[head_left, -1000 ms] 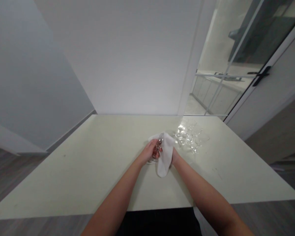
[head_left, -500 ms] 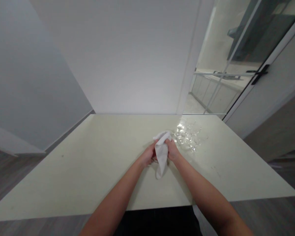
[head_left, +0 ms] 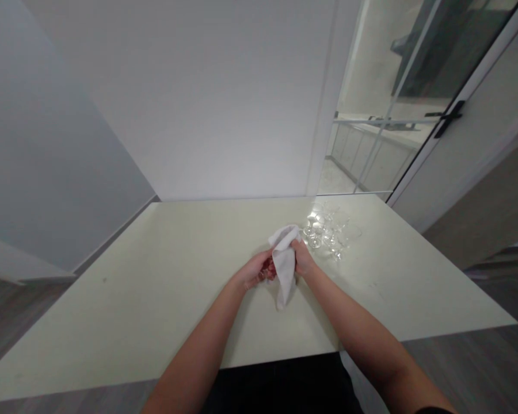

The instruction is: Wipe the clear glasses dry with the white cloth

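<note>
Both my hands meet above the middle of the pale table (head_left: 164, 270). My left hand (head_left: 255, 270) is curled round a small clear glass (head_left: 267, 271), mostly hidden by my fingers. My right hand (head_left: 303, 260) grips a white cloth (head_left: 284, 265) and presses it against that glass. The cloth's loose end hangs down between my wrists.
A cluster of several clear stemmed glasses (head_left: 330, 232) stands on the table just right of my hands, near the far edge. A white wall runs behind the table. A glass partition and a door with a black handle (head_left: 446, 118) are at the right.
The cloth, spread wide over the glass a second ago, is now bunched narrow in my right hand. My hands stay together in about the same place; the view has shifted slightly.
</note>
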`<state>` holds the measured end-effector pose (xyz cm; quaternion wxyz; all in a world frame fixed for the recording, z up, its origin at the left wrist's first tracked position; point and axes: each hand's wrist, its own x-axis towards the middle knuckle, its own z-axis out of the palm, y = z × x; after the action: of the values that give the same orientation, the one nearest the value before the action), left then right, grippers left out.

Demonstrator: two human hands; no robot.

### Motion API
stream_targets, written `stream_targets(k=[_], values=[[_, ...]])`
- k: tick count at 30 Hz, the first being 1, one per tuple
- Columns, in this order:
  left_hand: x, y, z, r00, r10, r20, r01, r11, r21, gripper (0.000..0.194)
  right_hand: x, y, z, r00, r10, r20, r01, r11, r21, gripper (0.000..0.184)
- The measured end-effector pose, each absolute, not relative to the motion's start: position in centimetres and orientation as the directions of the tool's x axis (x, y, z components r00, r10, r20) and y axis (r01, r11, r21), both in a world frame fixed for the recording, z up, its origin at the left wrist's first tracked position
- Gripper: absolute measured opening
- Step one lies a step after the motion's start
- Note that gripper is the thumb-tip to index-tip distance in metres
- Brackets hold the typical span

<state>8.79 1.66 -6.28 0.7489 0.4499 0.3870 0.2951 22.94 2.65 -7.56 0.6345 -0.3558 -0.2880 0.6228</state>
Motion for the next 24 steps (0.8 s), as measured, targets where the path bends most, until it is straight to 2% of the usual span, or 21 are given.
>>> stream_targets(k=[3,6,8,12,14,17,18,22,24], values=[[8.8,2.0,-6.0,0.412,0.895,-0.173,-0.022,0.200,0.980,0.038,22.7,2.9,-7.7,0.178,0.982,-0.054,-0.539,0.052,-0.841,0.033],[8.9,2.2,-5.8,0.385,0.923,-0.019,0.022,0.012,1.000,0.032,22.4,3.0,-7.7,0.243,0.969,-0.051,-0.504,0.081,-0.860,0.033],[8.8,2.1,-5.8,0.405,0.912,-0.065,0.027,0.059,0.998,0.032,22.5,2.9,-7.6,0.208,0.975,-0.075,-0.526,0.047,-0.849,0.034],[8.4,1.9,-5.9,0.462,0.849,-0.257,0.069,0.254,0.965,0.037,22.8,2.9,-7.6,0.098,0.988,-0.123,-0.560,-0.047,-0.827,0.037],[8.5,2.0,-6.0,0.403,0.890,-0.212,0.094,0.190,0.977,0.035,22.6,2.9,-7.7,0.139,0.985,-0.105,-0.536,-0.014,-0.844,0.036],[8.9,2.2,-6.1,0.297,0.953,-0.050,0.092,0.024,0.995,0.031,22.5,3.0,-7.8,0.266,0.960,-0.084,-0.499,0.062,-0.864,0.033],[9.0,2.1,-6.1,0.299,0.953,-0.044,0.073,0.023,0.997,0.031,22.5,3.0,-7.8,0.275,0.957,-0.093,-0.509,0.063,-0.859,0.034],[9.2,1.7,-6.2,0.516,0.809,-0.282,-0.051,0.357,0.933,0.044,23.4,2.6,-7.4,0.071,0.988,-0.137,-0.578,-0.071,-0.813,0.040],[9.0,1.6,-6.0,0.568,0.765,-0.303,-0.073,0.413,0.908,0.049,23.7,2.5,-7.1,0.014,0.994,-0.107,-0.567,-0.080,-0.820,0.040]])
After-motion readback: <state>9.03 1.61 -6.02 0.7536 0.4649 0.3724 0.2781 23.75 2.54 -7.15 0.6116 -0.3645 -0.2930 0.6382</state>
